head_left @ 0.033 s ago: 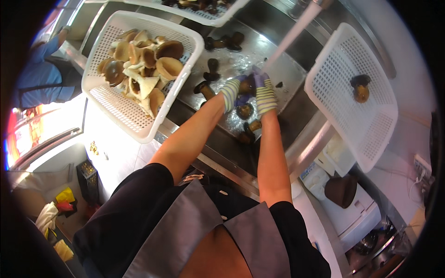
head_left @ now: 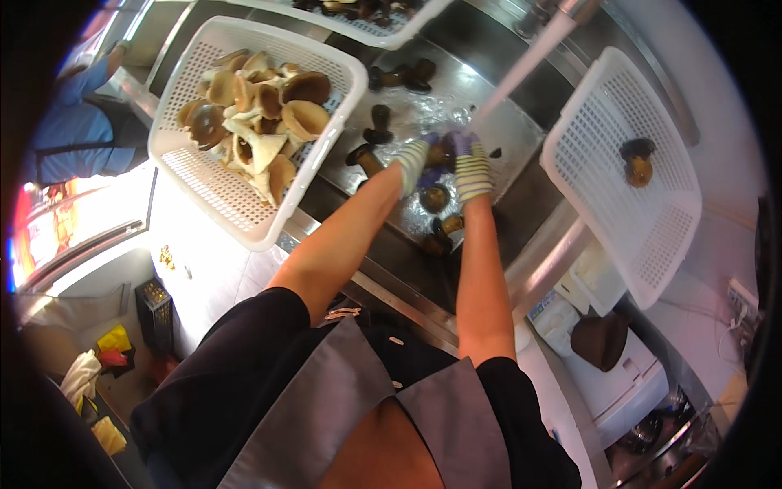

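Note:
Both my hands wear gloves with pale green and white stripes and purple fingers, and their fingers are closed. Between my left hand [head_left: 413,165] and my right hand [head_left: 472,169] is a dark-capped mushroom [head_left: 442,155], partly covered by the fingers. They hold it low over a wet steel sink [head_left: 509,122], beside the stream of running water [head_left: 529,69]. Close below the hands lies another brown mushroom [head_left: 434,197], with a dark one [head_left: 440,236] nearer to me. More dark mushrooms lie left of the hands, including one with a thick brown stem [head_left: 364,160].
A white perforated basket [head_left: 349,77] of large tan mushrooms stands at the left. Another white basket [head_left: 664,224] at the right holds one mushroom [head_left: 639,161]. A third basket [head_left: 383,39] sits at the far edge. A person in blue [head_left: 81,122] is at the far left.
The whole view has shifted slightly. Both hands stay around the mushroom near the water stream, with only a small change in finger position.

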A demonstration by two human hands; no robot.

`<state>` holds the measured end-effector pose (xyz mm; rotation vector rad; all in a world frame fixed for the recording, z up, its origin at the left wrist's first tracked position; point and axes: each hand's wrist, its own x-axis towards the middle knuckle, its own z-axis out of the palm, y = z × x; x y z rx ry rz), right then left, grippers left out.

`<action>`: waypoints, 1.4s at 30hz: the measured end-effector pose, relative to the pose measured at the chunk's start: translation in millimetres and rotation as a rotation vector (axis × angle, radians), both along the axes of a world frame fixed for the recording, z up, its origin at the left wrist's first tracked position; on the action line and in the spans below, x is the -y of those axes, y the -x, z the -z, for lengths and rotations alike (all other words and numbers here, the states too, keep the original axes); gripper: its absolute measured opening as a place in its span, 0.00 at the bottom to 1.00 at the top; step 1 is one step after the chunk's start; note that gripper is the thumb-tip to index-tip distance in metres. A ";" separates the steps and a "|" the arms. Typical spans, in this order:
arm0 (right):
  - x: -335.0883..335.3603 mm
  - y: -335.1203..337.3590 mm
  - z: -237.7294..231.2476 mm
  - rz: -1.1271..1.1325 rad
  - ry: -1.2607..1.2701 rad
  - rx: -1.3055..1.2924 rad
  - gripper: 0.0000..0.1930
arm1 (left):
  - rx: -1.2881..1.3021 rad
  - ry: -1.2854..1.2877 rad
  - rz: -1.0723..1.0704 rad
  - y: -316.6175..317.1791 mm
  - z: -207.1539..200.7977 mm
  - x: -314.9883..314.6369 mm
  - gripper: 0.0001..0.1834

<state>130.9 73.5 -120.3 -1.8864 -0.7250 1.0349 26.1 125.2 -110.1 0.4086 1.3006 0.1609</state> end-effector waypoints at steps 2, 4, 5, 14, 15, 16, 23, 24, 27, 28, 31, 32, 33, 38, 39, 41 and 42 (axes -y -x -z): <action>-10.2 -2.3 8.5 0.203 0.017 -0.486 0.19 | -0.132 -0.332 0.266 -5.4 -2.0 -3.0 0.26; -12.7 3.4 7.1 0.446 0.005 -0.864 0.20 | -0.126 -0.478 0.311 -10.9 5.3 -5.3 0.23; -13.6 4.2 4.6 0.298 0.055 -0.609 0.21 | -0.058 -0.392 0.268 -12.3 12.8 -9.1 0.20; -13.1 12.9 -15.1 0.166 0.091 -0.604 0.25 | 0.054 -0.218 0.281 0.4 93.1 -30.1 0.11; -9.5 10.7 -15.3 0.101 0.014 -0.648 0.23 | 0.170 -0.145 0.014 4.7 91.7 -26.8 0.11; -3.2 12.5 -13.3 0.041 -0.094 -0.662 0.20 | 0.115 -0.248 0.241 6.7 88.2 -31.7 0.11; -11.3 7.1 34.6 -0.134 0.143 0.038 0.15 | 0.076 -0.117 0.086 3.1 61.3 -26.6 0.13; -14.1 4.6 38.7 -0.174 0.141 0.068 0.16 | 0.169 -0.208 0.123 3.7 59.0 -24.7 0.15; -8.1 5.1 36.2 0.101 -0.063 -0.299 0.16 | 0.296 -0.102 -0.159 13.5 53.4 -13.7 0.17; -3.8 7.6 29.7 0.323 -0.171 -0.537 0.16 | 0.363 -0.039 -0.310 16.8 51.8 -10.9 0.17; 7.0 19.1 -1.8 -0.108 -0.085 -0.139 0.19 | 0.269 -0.459 0.004 23.0 47.4 0.1 0.21; 3.5 20.1 -13.0 -0.107 -0.068 -0.263 0.20 | 0.201 -0.533 0.027 23.2 46.4 0.5 0.22; 2.4 21.8 -23.8 0.008 -0.020 -0.298 0.20 | 0.126 -0.623 0.049 22.2 45.2 1.2 0.23; -2.4 29.9 -44.8 0.275 0.036 -0.623 0.20 | -0.061 -0.664 0.025 13.5 37.4 -11.8 0.26; 1.4 30.0 -41.4 0.239 0.038 -0.666 0.20 | -0.038 -0.612 -0.027 12.4 35.7 -15.6 0.26; 2.7 29.1 -28.2 0.212 -0.074 -0.539 0.20 | -0.044 -0.876 0.137 10.1 33.0 -18.4 0.22; 1.3 26.9 -21.0 0.243 -0.054 -0.533 0.20 | -0.004 -0.960 0.204 9.5 32.2 -20.1 0.20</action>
